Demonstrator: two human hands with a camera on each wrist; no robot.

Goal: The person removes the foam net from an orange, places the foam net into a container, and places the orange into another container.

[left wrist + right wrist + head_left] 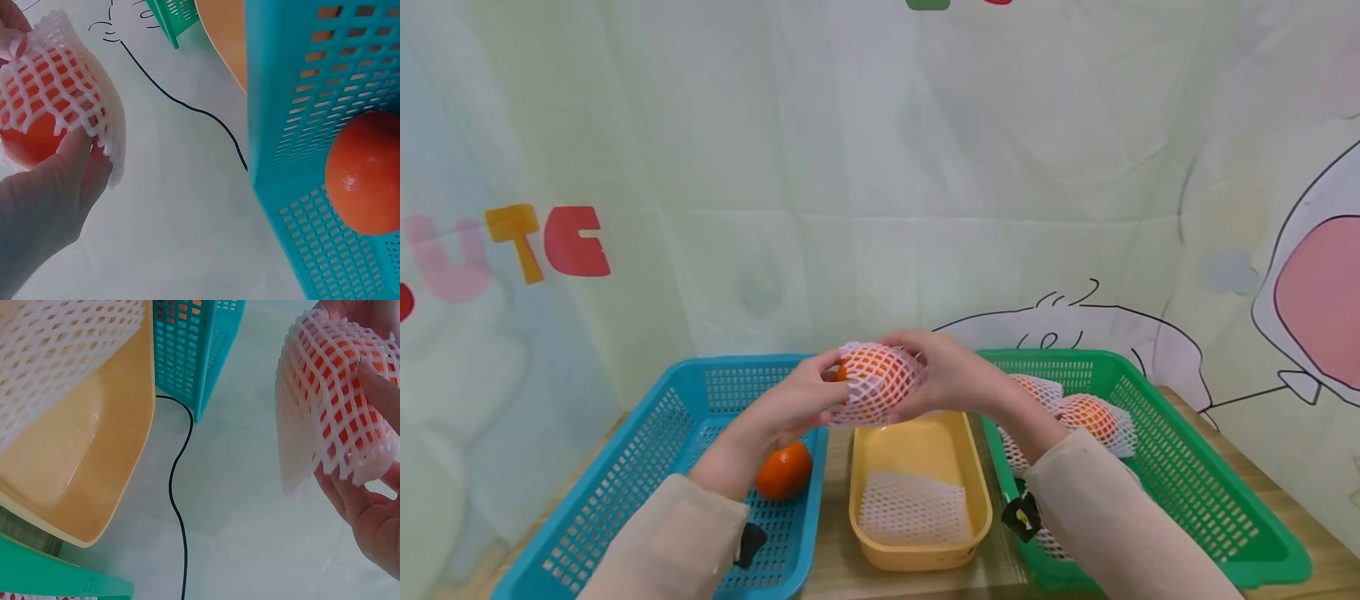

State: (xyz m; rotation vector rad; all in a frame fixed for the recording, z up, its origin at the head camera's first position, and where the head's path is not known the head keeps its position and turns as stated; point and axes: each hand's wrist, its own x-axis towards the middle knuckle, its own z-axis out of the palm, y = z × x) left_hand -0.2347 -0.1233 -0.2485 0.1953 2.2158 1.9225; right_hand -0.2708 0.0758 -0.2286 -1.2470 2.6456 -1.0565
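Both hands hold up an orange (pixel 34 140) in a white foam net sleeve (pixel 880 387), above the back of a yellow tray (pixel 917 446). My left hand (pixel 796 398) grips its left side, its thumb at the edge of the net. Bare peel shows at that end in the left wrist view. From the right, my right hand (pixel 951 373) holds the netted side, its fingers spread around it. In the right wrist view the net (pixel 337 400) covers most of the fruit, and its loose end stands off the peel.
A blue basket (pixel 658 442) at left holds a bare orange (pixel 784 472). Flat foam net (pixel 913 508) lies in the yellow tray. At right, a green basket (pixel 1195 492) holds several netted oranges, one netted orange (pixel 1086 418) near its middle. A printed cloth (pixel 880 167) hangs behind.
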